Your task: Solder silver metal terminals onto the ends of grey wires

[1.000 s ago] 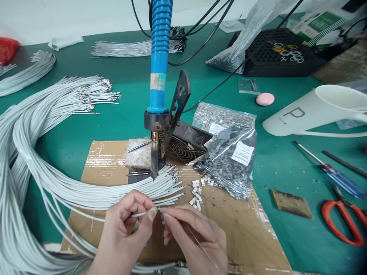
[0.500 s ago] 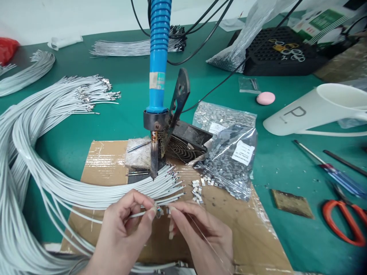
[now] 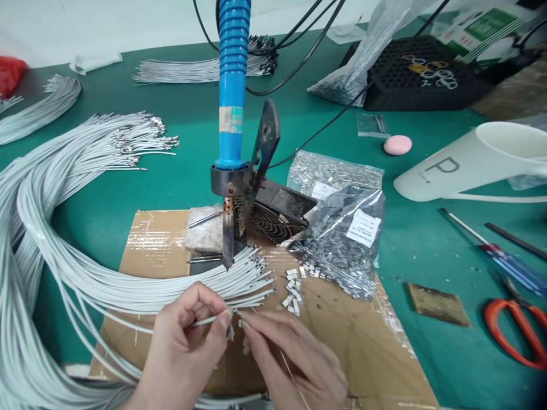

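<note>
My left hand (image 3: 188,336) is closed, pinching a white cable (image 3: 204,322) near its end between thumb and forefinger. A small bit of metal shows at the fingertips, too small to make out. Just to the right, my right hand (image 3: 294,356) is also closed, with a thin solder wire (image 3: 287,364) running through it; its fingertips almost meet the cable end. A soldering iron (image 3: 232,134) with a blue handle stands tip-down in a holder above my left hand. Behind my fingers lies a bundle of white cables (image 3: 171,287) with dark stripped tips.
Loose small metal connectors (image 3: 293,290) lie on the cardboard (image 3: 342,347). Past them rest bags of connectors (image 3: 342,239) and a small fan (image 3: 277,213). To the right are a white cup (image 3: 470,162), a screwdriver (image 3: 496,250) and orange-handled scissors (image 3: 504,336).
My right hand has moved slightly left, and its fingertips are closer to the cable end. My left hand has stayed nearly still, keeping its pinch on the cable.
</note>
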Tool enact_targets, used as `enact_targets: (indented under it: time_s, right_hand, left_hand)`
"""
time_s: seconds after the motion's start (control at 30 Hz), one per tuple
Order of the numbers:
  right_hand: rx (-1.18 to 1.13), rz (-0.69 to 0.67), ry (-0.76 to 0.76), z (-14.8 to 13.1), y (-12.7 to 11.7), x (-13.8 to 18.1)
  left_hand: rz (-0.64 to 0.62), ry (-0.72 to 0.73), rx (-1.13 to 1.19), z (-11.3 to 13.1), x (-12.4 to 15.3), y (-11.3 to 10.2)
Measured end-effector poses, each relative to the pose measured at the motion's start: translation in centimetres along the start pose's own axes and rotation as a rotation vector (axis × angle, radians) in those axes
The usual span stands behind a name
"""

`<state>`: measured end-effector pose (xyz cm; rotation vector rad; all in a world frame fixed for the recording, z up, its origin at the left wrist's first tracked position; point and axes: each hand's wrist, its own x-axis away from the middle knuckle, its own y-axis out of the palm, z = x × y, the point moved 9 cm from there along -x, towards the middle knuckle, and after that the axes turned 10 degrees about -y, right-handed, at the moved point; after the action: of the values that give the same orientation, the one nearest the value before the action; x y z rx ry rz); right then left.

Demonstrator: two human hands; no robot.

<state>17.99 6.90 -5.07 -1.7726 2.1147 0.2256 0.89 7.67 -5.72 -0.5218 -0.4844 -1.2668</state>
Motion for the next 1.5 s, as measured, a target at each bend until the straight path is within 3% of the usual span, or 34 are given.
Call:
enact_targets:
  time_s: [0.1, 0.23, 0.33, 0.5, 0.6, 0.8, 1.5]
  right_hand:
    - [0.228, 0.019, -0.163, -0.9, -0.4, 1.0]
    - [0.28, 0.074, -0.185, -1.0, -1.1, 1.2]
    - [0.132, 0.087, -0.031, 0.2, -1.5, 0.1]
    - [-0.245, -0.099, 0.316, 2.9, 0.3, -0.8]
    - [-0.309, -0.144, 0.371, 3.1, 0.9, -0.9]
    - [-0.323, -0.094, 0.431, 3.0, 1.0, -0.7]
    - [-0.321, -0.202, 0.322, 3.0, 1.2, -1.0]
  left_hand:
    - [-0.004, -0.009, -0.01, -0.1, -0.2, 0.0]
    - [-0.005, -0.006, -0.026, -0.3, -0.3, -0.3]
    - [-0.019, 0.029, -0.051, -0.2, -0.3, -0.3]
    - [-0.044, 0.044, -0.043, 0.2, 0.0, -0.1]
    - [-0.039, 0.053, -0.04, 0.5, 0.2, 0.0]
    - [-0.028, 0.055, -0.054, 0.4, 0.2, -0.1]
    - [-0.055, 0.111, -0.107, 0.4, 0.0, -0.1]
